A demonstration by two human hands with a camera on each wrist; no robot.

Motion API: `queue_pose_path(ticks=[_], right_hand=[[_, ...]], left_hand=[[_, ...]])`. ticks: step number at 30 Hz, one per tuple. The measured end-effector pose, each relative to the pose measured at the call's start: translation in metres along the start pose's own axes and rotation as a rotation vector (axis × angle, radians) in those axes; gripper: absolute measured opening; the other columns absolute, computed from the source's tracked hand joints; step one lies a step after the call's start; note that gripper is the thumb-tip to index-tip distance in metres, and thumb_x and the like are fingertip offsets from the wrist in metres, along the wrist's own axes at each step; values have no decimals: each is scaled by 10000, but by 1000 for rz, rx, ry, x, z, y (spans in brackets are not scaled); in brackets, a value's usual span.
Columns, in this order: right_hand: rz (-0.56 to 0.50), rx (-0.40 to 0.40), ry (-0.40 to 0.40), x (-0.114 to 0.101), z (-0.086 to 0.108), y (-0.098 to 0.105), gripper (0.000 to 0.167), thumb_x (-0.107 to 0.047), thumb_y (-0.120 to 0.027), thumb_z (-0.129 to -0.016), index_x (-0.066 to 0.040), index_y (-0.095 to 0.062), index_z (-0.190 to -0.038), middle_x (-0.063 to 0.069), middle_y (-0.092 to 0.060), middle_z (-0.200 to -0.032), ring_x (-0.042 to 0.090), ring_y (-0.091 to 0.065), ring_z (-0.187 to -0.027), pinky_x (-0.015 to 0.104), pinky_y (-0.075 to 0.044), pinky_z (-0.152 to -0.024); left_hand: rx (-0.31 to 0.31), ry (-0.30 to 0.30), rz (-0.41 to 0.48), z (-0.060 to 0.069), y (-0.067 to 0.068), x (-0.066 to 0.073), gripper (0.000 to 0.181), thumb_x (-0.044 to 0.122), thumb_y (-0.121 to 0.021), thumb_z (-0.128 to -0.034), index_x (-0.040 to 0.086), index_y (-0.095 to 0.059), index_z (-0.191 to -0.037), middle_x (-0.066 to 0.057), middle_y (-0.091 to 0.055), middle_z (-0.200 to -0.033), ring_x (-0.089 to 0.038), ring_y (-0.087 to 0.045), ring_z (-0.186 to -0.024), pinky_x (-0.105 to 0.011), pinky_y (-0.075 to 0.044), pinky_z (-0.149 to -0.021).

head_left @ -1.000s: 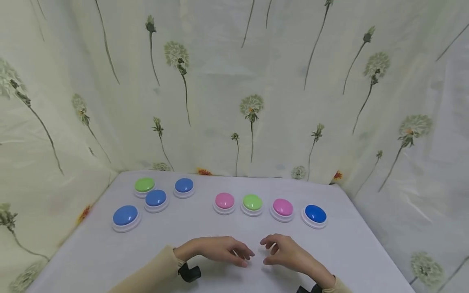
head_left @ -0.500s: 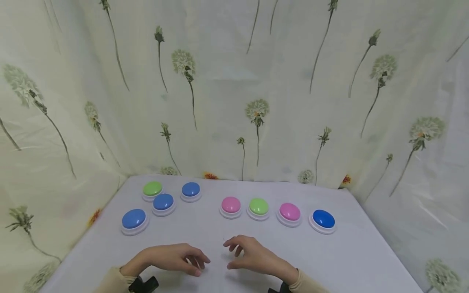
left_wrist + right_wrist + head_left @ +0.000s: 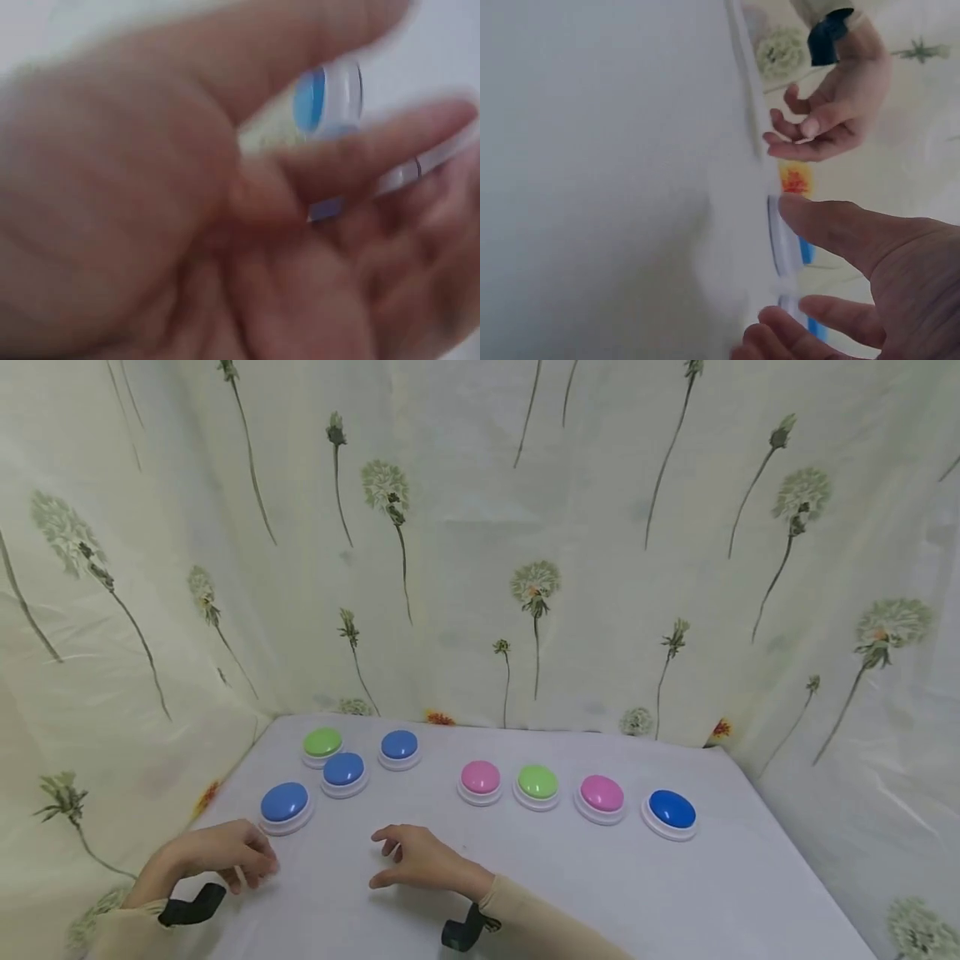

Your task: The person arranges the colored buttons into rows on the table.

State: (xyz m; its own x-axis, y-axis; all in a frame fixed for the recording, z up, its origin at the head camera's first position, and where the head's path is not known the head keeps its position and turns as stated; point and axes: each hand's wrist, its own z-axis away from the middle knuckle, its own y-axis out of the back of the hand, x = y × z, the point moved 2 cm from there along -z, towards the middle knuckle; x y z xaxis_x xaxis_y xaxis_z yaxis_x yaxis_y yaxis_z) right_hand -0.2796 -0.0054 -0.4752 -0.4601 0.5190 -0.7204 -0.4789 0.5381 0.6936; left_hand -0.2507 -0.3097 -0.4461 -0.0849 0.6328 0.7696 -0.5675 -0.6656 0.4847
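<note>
Blue button (image 3: 285, 800), the nearest to us of the left-hand group, stands on its white base near the worktop's (image 3: 637, 893) left edge. Just in front of it we see the left hand (image 3: 228, 852), its grip slack, fingers loosely bent. Nearer the worktop's middle we see the right hand (image 3: 423, 860), its grip spread, thumb apart from the fingers. Toward the far left corner we find a green button (image 3: 322, 742), a second blue button (image 3: 343, 768) just beside it and a third blue button (image 3: 399, 744) near the far edge. Rightward we follow a pink button (image 3: 480, 777), another green button (image 3: 537, 782), another pink button (image 3: 602, 793) and a dark blue button (image 3: 672, 808), nearest the right edge.
</note>
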Motion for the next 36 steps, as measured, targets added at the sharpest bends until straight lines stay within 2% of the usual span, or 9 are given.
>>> queue_pose_path(ticks=[4, 7, 11, 15, 17, 22, 24, 30, 36], right_hand=[[4, 42, -21, -1, -29, -15, 605, -270, -840, -734, -47, -610, -1247, 44, -678, -969, 15, -575, -776, 174, -491, -720], [19, 75, -40, -3, -49, -22, 604, -270, -838, -736, -34, -613, -1244, 33, -675, -967, 24, -573, -795, 178, -491, -727], [102, 110, -27, -9, -72, -30, 599, -298, -836, -738, -35, -627, -1234, 15, -672, -959, 25, -545, -793, 162, -476, -725], [215, 118, -18, -14, -90, -41, 596, -346, -835, -733, -70, -644, -1224, -28, -645, -932, 18, -497, -776, 141, -444, -717], [238, 118, -33, -17, -97, -46, 578, -362, -837, -728, -82, -656, -1200, -51, -606, -894, 28, -470, -770, 144, -423, -702], [251, 120, -73, -21, -110, -55, 413, -377, -845, -713, -74, -647, -911, -59, -417, -717, 62, -384, -702, 174, -319, -608], [264, 126, -84, -24, -114, -58, 403, -380, -848, -707, -82, -626, -861, -55, -368, -681, 67, -364, -675, 187, -291, -584], [303, 139, -131, -32, -122, -67, 473, -391, -849, -702, -112, -694, -1051, -63, -419, -687, 69, -409, -704, 196, -336, -615], [283, 174, -168, -38, -126, -69, 485, -379, -847, -708, -107, -683, -1076, -58, -522, -798, 73, -452, -785, 194, -424, -730]], left_hand=[[218, 127, -73, 1, 20, -19, 296, 178, -711, -849, -65, -608, -983, -73, -624, -765, -175, -593, -672, -316, -539, -612], [304, 157, -111, -8, 31, -29, 448, 174, -750, -817, -105, -543, -1101, -81, -593, -789, -185, -569, -680, -313, -515, -622], [331, 70, -95, -20, 41, -40, 623, 129, -754, -799, -155, -450, -1263, -96, -548, -882, -198, -515, -750, -308, -462, -627], [339, -9, -54, -29, 47, -52, 703, 105, -761, -783, -139, -410, -1340, -116, -547, -987, -199, -493, -842, -290, -430, -639], [335, -42, -47, -32, 49, -56, 715, 89, -756, -783, -142, -395, -1355, -124, -546, -1010, -203, -486, -867, -275, -413, -644], [330, -108, -45, -37, 50, -60, 708, 39, -753, -776, -172, -390, -1346, -116, -540, -983, -201, -475, -877, -232, -395, -651], [340, -124, -56, -39, 49, -59, 709, 46, -762, -770, -171, -402, -1341, -112, -541, -966, -200, -471, -867, -224, -391, -651], [401, -151, -139, -43, 45, -58, 691, 162, -815, -744, -99, -496, -1299, -89, -530, -928, -179, -461, -837, -240, -378, -670], [432, -158, -169, -44, 44, -62, 640, 199, -854, -703, -68, -535, -1190, -91, -522, -914, -192, -460, -837, -247, -381, -670]])
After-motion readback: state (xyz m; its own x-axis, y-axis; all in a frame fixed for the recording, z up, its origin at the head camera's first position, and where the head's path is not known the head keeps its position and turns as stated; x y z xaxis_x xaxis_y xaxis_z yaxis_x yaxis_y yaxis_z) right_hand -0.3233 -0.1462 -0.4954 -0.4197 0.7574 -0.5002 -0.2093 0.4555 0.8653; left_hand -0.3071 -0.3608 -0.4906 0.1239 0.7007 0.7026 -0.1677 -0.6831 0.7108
